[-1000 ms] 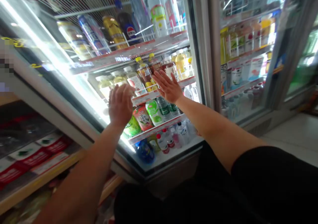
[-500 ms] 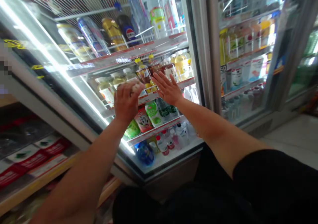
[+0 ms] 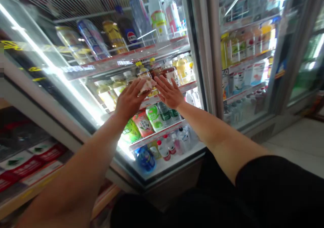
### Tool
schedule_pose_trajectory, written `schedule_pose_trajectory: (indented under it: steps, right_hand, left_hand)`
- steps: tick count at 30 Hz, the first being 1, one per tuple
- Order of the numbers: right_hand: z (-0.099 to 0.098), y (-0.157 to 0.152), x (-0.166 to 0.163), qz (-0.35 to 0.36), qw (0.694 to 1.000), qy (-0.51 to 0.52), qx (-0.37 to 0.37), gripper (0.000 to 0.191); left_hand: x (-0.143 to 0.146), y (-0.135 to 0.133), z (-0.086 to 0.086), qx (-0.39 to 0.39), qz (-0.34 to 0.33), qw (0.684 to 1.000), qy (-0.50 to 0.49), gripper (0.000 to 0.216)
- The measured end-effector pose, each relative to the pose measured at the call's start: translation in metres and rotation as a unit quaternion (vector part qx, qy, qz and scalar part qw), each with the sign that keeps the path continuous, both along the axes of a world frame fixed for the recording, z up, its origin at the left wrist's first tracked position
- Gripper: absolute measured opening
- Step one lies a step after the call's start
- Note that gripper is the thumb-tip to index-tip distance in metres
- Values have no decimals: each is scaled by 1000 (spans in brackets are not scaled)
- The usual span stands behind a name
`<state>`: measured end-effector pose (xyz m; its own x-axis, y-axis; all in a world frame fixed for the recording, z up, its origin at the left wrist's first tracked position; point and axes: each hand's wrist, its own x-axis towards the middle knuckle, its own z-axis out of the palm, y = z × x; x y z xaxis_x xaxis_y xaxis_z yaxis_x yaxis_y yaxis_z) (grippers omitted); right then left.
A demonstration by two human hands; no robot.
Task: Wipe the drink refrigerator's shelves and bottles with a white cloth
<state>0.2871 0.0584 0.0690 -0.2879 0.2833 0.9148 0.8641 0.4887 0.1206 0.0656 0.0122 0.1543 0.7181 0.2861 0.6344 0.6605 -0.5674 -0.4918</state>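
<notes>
1 crumpled cloth (image 3: pixel 147 85) looks pale and pinkish.

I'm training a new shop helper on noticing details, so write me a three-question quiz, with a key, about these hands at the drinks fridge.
1. What does the left hand hold?
A) a red-capped plastic bottle
B) a crumpled, pale pinkish cloth or tissue
C) a tall metal can

2. True or false: the wide blue plastic bottle stands on the bottom level of the glass-doored drinks fridge.

3. Fill in: the right hand has spread fingers, and the short fabric sleeve on its arm is ____.

Key: 1 B; 2 true; 3 black.
</notes>
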Motion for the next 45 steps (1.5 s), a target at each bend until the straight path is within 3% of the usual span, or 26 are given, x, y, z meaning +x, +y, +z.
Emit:
schedule_pose_trajectory:
  steps: [5,7,11,17,23,27,30,33,35,37,40,42,45]
  right_hand:
    - [0,-2,0,-14,1000,2,-3,58]
    - [0,-3,0,-14,1000,3,-6,58]
    - [0,-3,0,-12,1000,2,-4,58]
    - [0,-4,1,-14,1000,-3,-10,60]
    - [1,-6,1,-7,999,0,-31,63]
    - [0,-3,1,5,1000,2,-25,63]
    - [-2,-1,2,17,1000,5,-20,64]
    - [-3,1,2,32,999,11,-20,65]
    - [-3,2,2,40,999,15,-17,66]
    - [-4,2,2,43,999,15,-13,65]
    - [-4,2,3,30,999,15,-7,63]
    - [-4,1,3,18,1000,16,-4,61]
    - [-4,1,3,14,1000,17,-5,62]
  left_hand:
    - [11,2,27,56,14,985,-160,51]
    - [18,0,25,39,13,988,-150,54]
    - [22,-2,14,-20,5,999,-29,60]
    - [19,-2,22,53,56,978,-196,67]
    - [1,-3,9,-4,27,999,-20,60]
    - [-19,-3,18,78,71,979,-177,55]
    - [-20,-5,0,63,77,974,-205,58]
    - [-18,-9,-28,-30,39,998,-43,51]
    - [-24,-11,-34,-68,18,997,34,42]
    - [-35,-12,-28,-37,26,999,-16,43]
    - [-50,-11,-19,47,69,980,-179,52]
    - [-54,-12,-29,55,90,970,-217,58]
    - [-56,-17,-59,-36,69,991,-107,57]
